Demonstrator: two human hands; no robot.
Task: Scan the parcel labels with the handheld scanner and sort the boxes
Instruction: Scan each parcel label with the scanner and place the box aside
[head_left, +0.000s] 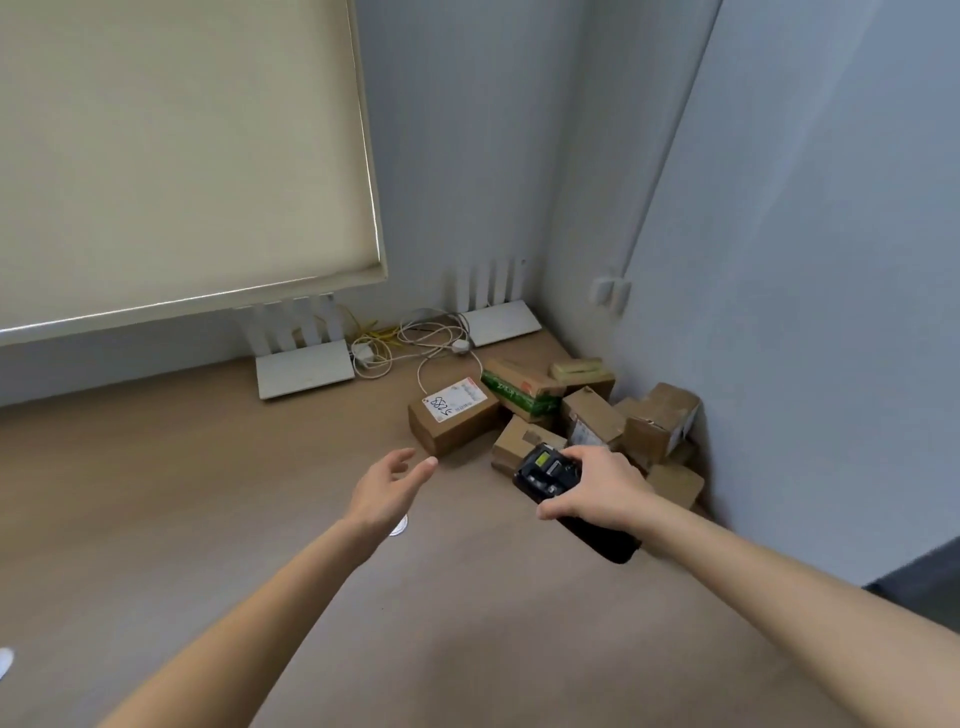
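Left hand (390, 486): reaches forward with palm turned inward and fingers loosely spread, holding nothing; its fingertips lie just short of the near corner of the labelled box.
Right hand (597, 486): fingers and thumb wrapped round the upper body of the handheld scanner, gripping it from above.
Handheld scanner (550, 475): black, tilted, its small yellow-green screen facing up; the head points away from the person toward the pile of boxes, and the dark handle end runs back beneath the right wrist.
Labelled box (453, 422): brown cardboard, ahead of the left hand and just left of the scanner, lying flat on the desk; a white label (455, 400) with handwritten digits and a red edge faces up on its top.
Pile of boxes (602, 415): several brown cartons, tumbled at differing angles, directly beyond and to the right of the right hand, packed into the corner; one carries green tape (511, 395).
Desk (208, 467): tan surface under both forearms.
Routers (304, 366): two white units with upright antennas, well beyond the left hand against the wall, the second (501, 322) further right.
Cables (415, 340): white and yellow leads tangled between the two routers.
Blind (171, 150): cream roller blind, high above the left hand.
Wall (805, 260): pale grey, to the right of the right hand.
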